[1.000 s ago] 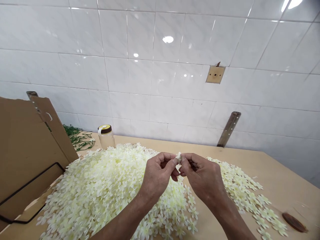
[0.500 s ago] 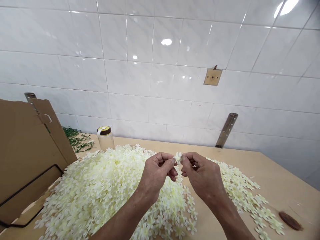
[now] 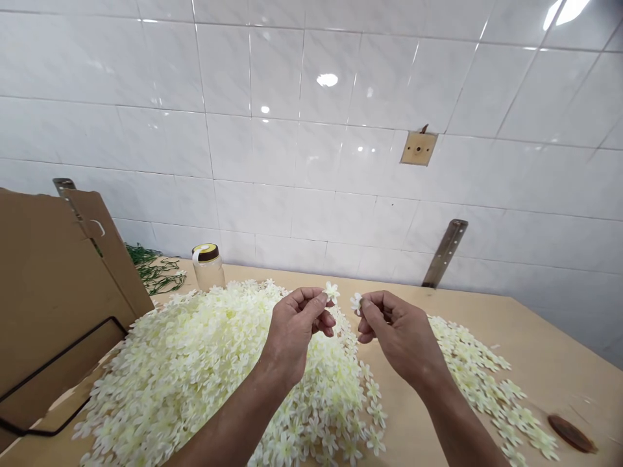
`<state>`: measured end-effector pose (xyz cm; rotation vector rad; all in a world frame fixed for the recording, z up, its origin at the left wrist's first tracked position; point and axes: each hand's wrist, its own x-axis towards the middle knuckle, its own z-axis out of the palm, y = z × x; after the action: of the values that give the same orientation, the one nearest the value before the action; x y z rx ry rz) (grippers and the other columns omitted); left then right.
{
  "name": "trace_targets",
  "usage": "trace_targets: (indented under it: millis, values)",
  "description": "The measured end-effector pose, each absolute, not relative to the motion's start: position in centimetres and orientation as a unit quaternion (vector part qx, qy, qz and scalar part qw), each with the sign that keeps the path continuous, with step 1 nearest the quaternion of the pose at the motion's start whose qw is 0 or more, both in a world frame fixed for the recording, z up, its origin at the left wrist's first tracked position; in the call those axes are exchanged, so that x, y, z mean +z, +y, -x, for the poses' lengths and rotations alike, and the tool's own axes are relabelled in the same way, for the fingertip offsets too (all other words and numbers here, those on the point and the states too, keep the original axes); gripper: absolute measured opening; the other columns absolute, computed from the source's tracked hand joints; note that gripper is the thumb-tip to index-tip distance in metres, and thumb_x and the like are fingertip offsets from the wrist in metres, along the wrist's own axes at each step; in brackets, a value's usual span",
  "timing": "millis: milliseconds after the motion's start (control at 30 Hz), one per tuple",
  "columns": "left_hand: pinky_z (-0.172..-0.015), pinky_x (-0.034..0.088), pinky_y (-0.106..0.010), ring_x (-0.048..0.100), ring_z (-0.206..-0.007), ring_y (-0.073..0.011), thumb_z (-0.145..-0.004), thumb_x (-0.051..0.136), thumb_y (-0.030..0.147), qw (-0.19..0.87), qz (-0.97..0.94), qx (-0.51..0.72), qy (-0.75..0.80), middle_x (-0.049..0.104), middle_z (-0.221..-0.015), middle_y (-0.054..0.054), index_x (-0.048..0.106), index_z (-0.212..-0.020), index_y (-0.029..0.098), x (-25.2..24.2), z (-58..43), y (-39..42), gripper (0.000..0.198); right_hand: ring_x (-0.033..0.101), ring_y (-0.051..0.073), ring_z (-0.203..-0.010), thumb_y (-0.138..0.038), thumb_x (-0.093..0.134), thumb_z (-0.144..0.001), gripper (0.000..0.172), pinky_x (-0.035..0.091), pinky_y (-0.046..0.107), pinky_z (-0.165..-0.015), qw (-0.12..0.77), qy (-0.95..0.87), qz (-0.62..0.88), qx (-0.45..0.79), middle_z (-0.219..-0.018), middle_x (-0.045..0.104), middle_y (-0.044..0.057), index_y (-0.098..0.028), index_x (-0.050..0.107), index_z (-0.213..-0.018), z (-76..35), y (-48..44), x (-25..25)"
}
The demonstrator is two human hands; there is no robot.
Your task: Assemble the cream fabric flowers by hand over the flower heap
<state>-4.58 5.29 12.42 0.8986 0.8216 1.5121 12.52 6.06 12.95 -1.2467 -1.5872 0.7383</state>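
Between the thumb and forefinger of my left hand (image 3: 298, 327) is a pale artificial flower (image 3: 331, 292), its petals facing up. My right hand (image 3: 396, 329) pinches another white artificial flower (image 3: 356, 303), partly covered by the fingertips. A small gap separates the two flowers. Both hands are raised over the table, the left one in front of a large heap of loose cream-white flowers (image 3: 195, 363). To the right of my right forearm lies a thinner spread of the same flowers (image 3: 474, 363).
A clear jar with a brown and yellow lid (image 3: 208, 269) stands behind the heap. Green stems (image 3: 163, 275) lie near a cardboard box (image 3: 53, 285) at left, with a black metal bar (image 3: 58, 357) before it. A dark brown oval (image 3: 572, 433) lies at right. Metal bracket (image 3: 444, 253) against the tiled wall.
My hands have moved apart. The flowers that were together between my fingertips are now separate, one in each hand. The view has shifted slightly.
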Motion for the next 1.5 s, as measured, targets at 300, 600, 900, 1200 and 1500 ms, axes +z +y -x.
trace_targets:
  millis: [300,600,900,1200,1500]
  values:
    - [-0.052,0.048,-0.026,0.055,-0.052,-0.0118,-0.082,0.068,0.027,0.529,-0.448,0.611,0.383,0.063,-0.061,-0.003,0.066,-0.080,0.012,12.1,4.5,5.4,0.015,0.065,0.019,-0.067,-0.033,0.052,-0.095,0.020,0.052,0.030,-0.059,0.364,-0.782,0.496,0.105,-0.078,0.070,0.003,-0.022,0.066,-0.085,-11.8,6.4,11.8]
    - [-0.051,0.047,-0.026,0.055,-0.051,-0.0132,-0.080,0.067,0.029,0.531,-0.458,0.587,0.405,0.061,-0.056,-0.002,0.065,-0.075,0.012,11.8,3.8,5.2,0.017,0.066,0.015,-0.070,-0.027,0.063,-0.091,0.012,0.057,0.025,-0.059,0.499,-0.761,0.412,0.054,-0.091,0.072,0.004,-0.021,0.073,-0.090,-11.4,6.1,11.6]
    - [-0.052,0.048,-0.027,0.056,-0.053,-0.0137,-0.078,0.073,0.032,0.554,-0.455,0.583,0.381,0.063,-0.058,-0.004,0.067,-0.077,0.011,11.7,3.7,5.3,0.022,0.066,0.013,-0.067,-0.019,0.061,-0.091,0.013,0.051,0.024,-0.062,0.484,-0.774,0.408,-0.024,-0.080,0.073,0.001,-0.020,0.073,-0.086,-11.7,6.0,11.6]
    - [-0.050,0.045,-0.023,0.054,-0.046,-0.0107,-0.080,0.071,0.031,0.517,-0.471,0.590,0.403,0.061,-0.053,-0.001,0.066,-0.073,0.012,11.3,3.6,5.5,0.021,0.060,0.010,-0.054,-0.014,0.060,-0.084,0.018,0.043,0.021,-0.055,0.495,-0.761,0.416,-0.047,-0.065,0.070,-0.002,-0.019,0.071,-0.070,-10.8,5.8,11.9]
    - [-0.054,0.050,-0.025,0.057,-0.052,-0.0126,-0.082,0.070,0.031,0.540,-0.469,0.593,0.369,0.063,-0.058,-0.003,0.067,-0.078,0.011,11.5,3.6,5.3,0.021,0.065,0.011,-0.061,-0.015,0.060,-0.085,0.016,0.047,0.022,-0.059,0.512,-0.737,0.441,-0.026,-0.074,0.073,-0.002,-0.021,0.075,-0.080,-10.9,5.8,11.7]
